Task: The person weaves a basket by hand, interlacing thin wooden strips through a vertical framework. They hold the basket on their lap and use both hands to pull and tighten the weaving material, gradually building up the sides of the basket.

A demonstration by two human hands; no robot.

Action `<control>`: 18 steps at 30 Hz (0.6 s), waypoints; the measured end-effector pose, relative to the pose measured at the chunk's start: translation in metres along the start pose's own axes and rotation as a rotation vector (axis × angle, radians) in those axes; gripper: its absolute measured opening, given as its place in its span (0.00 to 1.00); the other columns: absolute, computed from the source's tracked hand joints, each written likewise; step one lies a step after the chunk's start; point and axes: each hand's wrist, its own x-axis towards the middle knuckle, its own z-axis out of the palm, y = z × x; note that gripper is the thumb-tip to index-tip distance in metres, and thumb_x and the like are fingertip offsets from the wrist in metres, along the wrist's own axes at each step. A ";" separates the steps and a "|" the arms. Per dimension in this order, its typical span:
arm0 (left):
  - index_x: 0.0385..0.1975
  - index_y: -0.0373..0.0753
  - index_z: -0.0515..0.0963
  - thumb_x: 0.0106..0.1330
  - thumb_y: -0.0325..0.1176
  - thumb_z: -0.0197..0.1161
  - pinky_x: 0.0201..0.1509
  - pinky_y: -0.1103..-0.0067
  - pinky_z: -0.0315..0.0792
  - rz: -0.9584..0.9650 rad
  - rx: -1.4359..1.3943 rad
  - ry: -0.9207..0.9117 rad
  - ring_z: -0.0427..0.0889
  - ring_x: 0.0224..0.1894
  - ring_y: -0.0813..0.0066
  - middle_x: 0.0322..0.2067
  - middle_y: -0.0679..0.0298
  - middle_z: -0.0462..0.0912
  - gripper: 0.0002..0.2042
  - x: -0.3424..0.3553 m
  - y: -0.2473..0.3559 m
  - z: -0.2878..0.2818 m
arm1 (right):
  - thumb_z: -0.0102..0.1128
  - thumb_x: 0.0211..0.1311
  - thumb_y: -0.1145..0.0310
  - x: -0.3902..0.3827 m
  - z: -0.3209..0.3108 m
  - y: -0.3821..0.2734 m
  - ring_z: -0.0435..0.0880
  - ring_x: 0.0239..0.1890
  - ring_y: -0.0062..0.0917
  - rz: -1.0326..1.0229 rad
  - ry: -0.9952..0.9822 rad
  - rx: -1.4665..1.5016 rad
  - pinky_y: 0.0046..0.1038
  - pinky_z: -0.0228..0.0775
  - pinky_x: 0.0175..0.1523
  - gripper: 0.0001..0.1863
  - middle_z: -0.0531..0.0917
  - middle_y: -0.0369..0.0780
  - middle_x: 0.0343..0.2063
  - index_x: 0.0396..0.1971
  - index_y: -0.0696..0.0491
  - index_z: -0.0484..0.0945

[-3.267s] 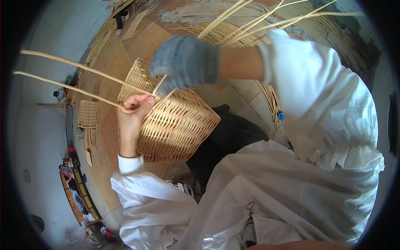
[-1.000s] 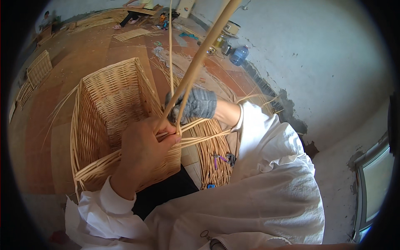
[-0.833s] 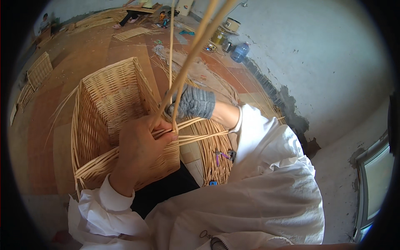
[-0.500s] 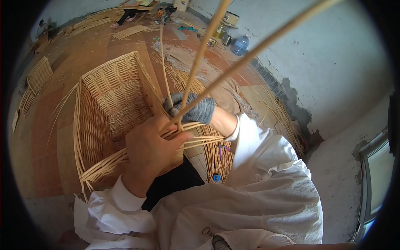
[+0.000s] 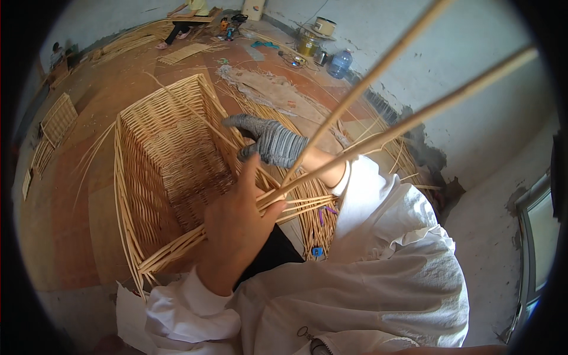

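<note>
A rectangular wicker basket (image 5: 151,198) lies in front of me, its open mouth facing up. My bare left hand (image 5: 236,222) is closed around willow rods (image 5: 272,198) at the basket's near right corner, thumb pressed on them. Two thick rods (image 5: 378,68) rise from that grip toward the upper right. On the right rim, my right hand (image 5: 269,141), in a grey knitted glove, has its thumb and forefinger spread apart. One thin rod (image 5: 192,109) slants past those fingers and over the basket's mouth. A bundle of rods (image 5: 171,251) runs along the near rim.
Long loose rods (image 5: 316,228) lie at the right, with a purple-handled tool (image 5: 322,216) and a small blue object (image 5: 317,252). Woven panels (image 5: 59,120) rest at the left. Beyond are sacking (image 5: 266,89), a water jug (image 5: 339,64) and a seated person (image 5: 188,18).
The thin rod has swung from upright down leftward over the basket. My gloved right hand has opened its fingers. The thick rods lean further right; my left hand keeps its grip.
</note>
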 end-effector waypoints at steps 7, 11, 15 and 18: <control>0.53 0.40 0.73 0.49 0.32 0.70 0.41 0.77 0.73 -0.138 -0.239 -0.440 0.82 0.33 0.72 0.31 0.58 0.82 0.28 0.041 -0.025 -0.058 | 0.61 0.56 0.59 -0.022 -0.040 -0.041 0.80 0.43 0.34 0.038 0.178 0.308 0.31 0.75 0.45 0.23 0.77 0.49 0.46 0.49 0.56 0.74; 0.51 0.37 0.74 0.49 0.29 0.71 0.40 0.79 0.73 -0.192 -0.330 -0.511 0.80 0.34 0.78 0.31 0.60 0.83 0.26 0.058 -0.039 -0.072 | 0.59 0.56 0.54 -0.050 -0.018 -0.057 0.77 0.47 0.40 -0.365 0.173 -0.269 0.34 0.71 0.51 0.27 0.74 0.50 0.51 0.51 0.56 0.73; 0.49 0.36 0.75 0.47 0.27 0.72 0.38 0.77 0.73 -0.279 -0.468 -0.544 0.80 0.34 0.78 0.32 0.59 0.83 0.25 0.064 -0.055 -0.086 | 0.60 0.53 0.52 -0.047 0.040 -0.050 0.76 0.49 0.40 -0.192 0.478 -0.277 0.36 0.69 0.52 0.30 0.74 0.45 0.53 0.51 0.56 0.73; 0.47 0.36 0.76 0.45 0.27 0.72 0.36 0.75 0.72 -0.175 -0.325 -0.570 0.82 0.32 0.72 0.32 0.57 0.83 0.24 0.047 -0.079 -0.127 | 0.61 0.52 0.53 -0.048 0.043 -0.037 0.76 0.49 0.39 -0.264 0.448 -0.237 0.35 0.68 0.53 0.28 0.74 0.46 0.52 0.50 0.55 0.74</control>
